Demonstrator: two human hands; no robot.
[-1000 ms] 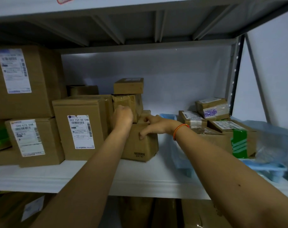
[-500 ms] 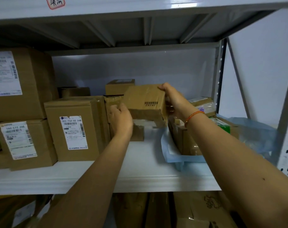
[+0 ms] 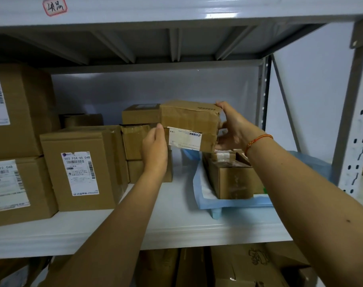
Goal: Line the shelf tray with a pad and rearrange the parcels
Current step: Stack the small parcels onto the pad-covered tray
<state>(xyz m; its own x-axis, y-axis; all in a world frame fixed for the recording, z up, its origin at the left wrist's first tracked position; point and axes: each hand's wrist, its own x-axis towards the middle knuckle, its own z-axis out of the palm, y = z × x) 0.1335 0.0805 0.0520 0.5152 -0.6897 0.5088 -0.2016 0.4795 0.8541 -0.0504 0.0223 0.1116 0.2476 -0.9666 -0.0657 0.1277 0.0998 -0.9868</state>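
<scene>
I hold a small brown cardboard parcel point(image 3: 190, 125) with a white label up in the air above the middle of the shelf. My left hand point(image 3: 154, 150) grips its left end and my right hand point(image 3: 231, 127) grips its right end, thumb on top. Below and to the right, a blue tray point(image 3: 215, 210) lined with a light blue pad point(image 3: 199, 189) holds several brown parcels point(image 3: 230, 179). My right forearm hides the tray's right part.
Stacked brown boxes point(image 3: 81, 166) with white labels fill the left of the white shelf board point(image 3: 135, 228). Smaller boxes point(image 3: 139, 117) stand at the back middle. A grey upright post point(image 3: 354, 121) bounds the right side. More cartons sit on the level below.
The parcel was lifted off the shelf, raised and turned so its white label faces me. Both hands rose with it and it moved a little right, toward the tray.
</scene>
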